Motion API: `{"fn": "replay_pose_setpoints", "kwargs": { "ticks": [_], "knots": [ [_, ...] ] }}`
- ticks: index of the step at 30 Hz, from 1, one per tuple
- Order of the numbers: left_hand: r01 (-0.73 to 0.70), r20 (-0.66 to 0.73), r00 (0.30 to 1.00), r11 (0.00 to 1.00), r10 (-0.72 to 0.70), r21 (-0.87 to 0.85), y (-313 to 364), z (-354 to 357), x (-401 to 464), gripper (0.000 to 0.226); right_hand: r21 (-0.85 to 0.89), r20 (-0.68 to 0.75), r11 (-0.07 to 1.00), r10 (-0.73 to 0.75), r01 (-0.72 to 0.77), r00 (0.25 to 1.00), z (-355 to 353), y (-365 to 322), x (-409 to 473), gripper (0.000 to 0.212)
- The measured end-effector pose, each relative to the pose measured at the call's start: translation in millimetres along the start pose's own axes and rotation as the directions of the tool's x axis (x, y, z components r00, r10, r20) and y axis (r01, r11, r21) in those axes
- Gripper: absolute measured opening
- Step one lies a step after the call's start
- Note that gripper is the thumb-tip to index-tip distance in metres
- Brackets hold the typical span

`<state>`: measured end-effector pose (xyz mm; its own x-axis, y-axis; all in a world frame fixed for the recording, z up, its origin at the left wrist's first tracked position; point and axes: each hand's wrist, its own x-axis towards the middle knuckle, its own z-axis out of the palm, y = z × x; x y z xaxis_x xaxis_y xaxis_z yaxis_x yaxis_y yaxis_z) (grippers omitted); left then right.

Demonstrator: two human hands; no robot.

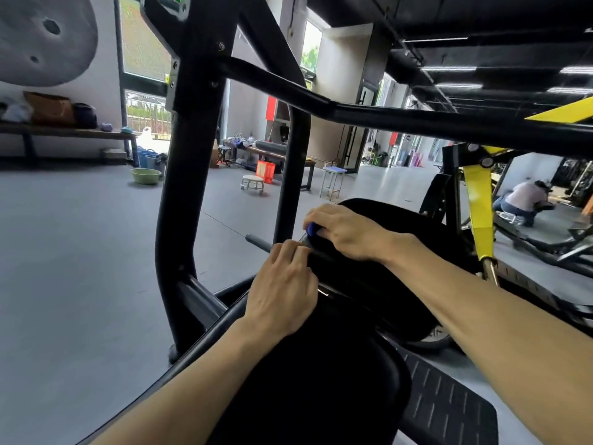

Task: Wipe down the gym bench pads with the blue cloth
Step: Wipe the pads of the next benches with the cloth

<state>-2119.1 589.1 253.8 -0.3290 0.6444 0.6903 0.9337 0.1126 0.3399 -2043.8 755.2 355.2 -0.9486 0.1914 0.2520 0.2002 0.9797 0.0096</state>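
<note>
A black gym bench pad [369, 284] sits inside a black steel frame [192, 162] on a grey floor [80, 252]. The right hand [343, 232] curls its grip round the blue cloth [312, 228] at the pad's far left edge. The left hand [282, 293] presses bent fingers on the pad's near left edge. A green basin [145, 176] and a white stool [252, 184] stand far off.

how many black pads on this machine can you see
2. The upper pad lies under both hands, the right hand gripping the blue cloth on it and the left hand at its near edge. The lower pad sits nearest the camera. Others may be hidden.
</note>
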Motion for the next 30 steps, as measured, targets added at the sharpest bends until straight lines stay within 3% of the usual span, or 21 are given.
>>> {"fn": "replay_pose_setpoints", "kwargs": {
  "ticks": [5, 7, 9, 11, 13, 17, 21, 23, 27, 30],
  "knots": [
    [0.062, -0.006, 0.998, 0.996, -0.062, 0.065, -2, -3, -19, 0.040, 0.091, -0.068, 0.992, -0.078, 0.084, 0.995, 3, -27, -73, 0.032],
    [0.027, -0.008, 1.000, 0.996, -0.026, 0.086, 3, -7, -24, 0.040, 0.088, -0.113, 0.996, -0.019, 0.029, 0.993, 9, -34, -110, 0.034],
    [-0.051, 0.011, 0.999, 0.995, 0.050, 0.090, 12, -9, -25, 0.040, 0.033, -0.264, 0.999, 0.051, -0.044, 0.963, 20, -41, -147, 0.040],
    [-0.155, 0.026, 0.988, 0.985, 0.154, 0.073, 28, -8, -20, 0.042, 0.036, -0.508, 0.990, 0.136, -0.137, 0.851, 35, -45, -179, 0.048],
    [-0.254, 0.049, 0.967, 0.966, 0.252, 0.043, 48, -3, -11, 0.045, 0.175, -0.696, 0.962, 0.270, -0.208, 0.665, 52, -48, -201, 0.052],
    [-0.347, 0.192, 0.918, 0.937, 0.347, -0.035, 86, 9, 10, 0.051, 0.439, -0.803, 0.885, 0.465, -0.158, 0.373, 82, -68, -214, 0.054],
    [-0.361, 0.325, 0.878, 0.932, 0.353, -0.037, 110, 19, 36, 0.053, 0.624, -0.763, 0.778, 0.626, -0.066, 0.163, 96, -86, -206, 0.051],
    [-0.365, 0.383, 0.858, 0.931, 0.341, -0.012, 118, 25, 49, 0.051, 0.670, -0.730, 0.738, 0.675, -0.084, 0.110, 104, -90, -204, 0.052],
    [-0.338, 0.461, 0.837, 0.941, 0.295, 0.012, 125, 39, 56, 0.055, 0.732, -0.670, 0.679, 0.732, -0.054, 0.123, 110, -78, -201, 0.048],
    [-0.334, 0.430, 0.855, 0.942, 0.289, 0.031, 126, 42, 51, 0.064, 0.828, -0.552, 0.560, 0.823, -0.025, 0.131, 86, -29, -192, 0.042]
  ]
}}
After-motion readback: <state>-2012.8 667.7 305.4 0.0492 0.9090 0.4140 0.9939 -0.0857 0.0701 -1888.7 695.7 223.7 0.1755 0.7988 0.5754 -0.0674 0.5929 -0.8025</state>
